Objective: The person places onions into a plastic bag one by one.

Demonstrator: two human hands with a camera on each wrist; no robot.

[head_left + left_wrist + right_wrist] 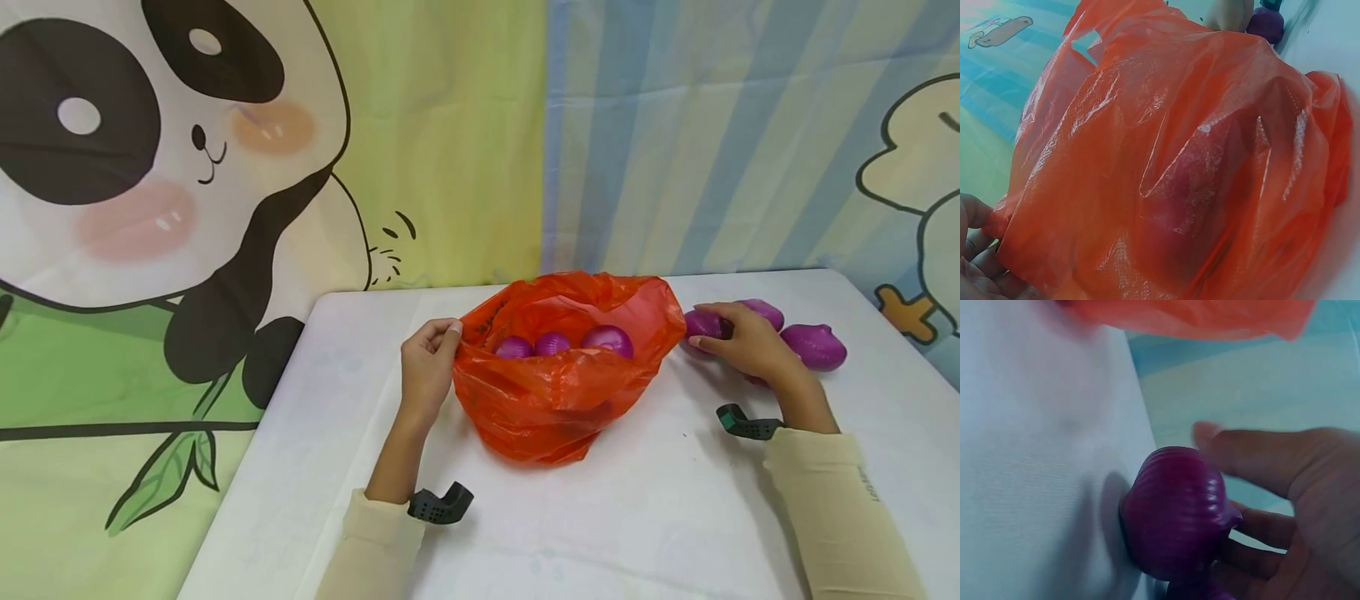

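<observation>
My left hand (429,367) pinches the rim of a red plastic bag (555,392) between thumb and fingers. The bag stands with its mouth spread, and three purple onions show inside, the largest onion (609,340) on the right. Through the film in the left wrist view, a dark onion shape (1179,187) shows. To the right of the bag, my right hand (750,343) reaches round another purple onion (1175,515) resting on the table. Its thumb (1254,453) stretches straight over the onion's upper edge, with the other fingers partly hidden behind it.
More purple onions lie right of the bag, one onion (763,312) behind my right hand and another onion (815,347) farther right. The white table (600,517) ends at a curtain (450,167) printed with a panda. Each wrist bears a black device (441,504).
</observation>
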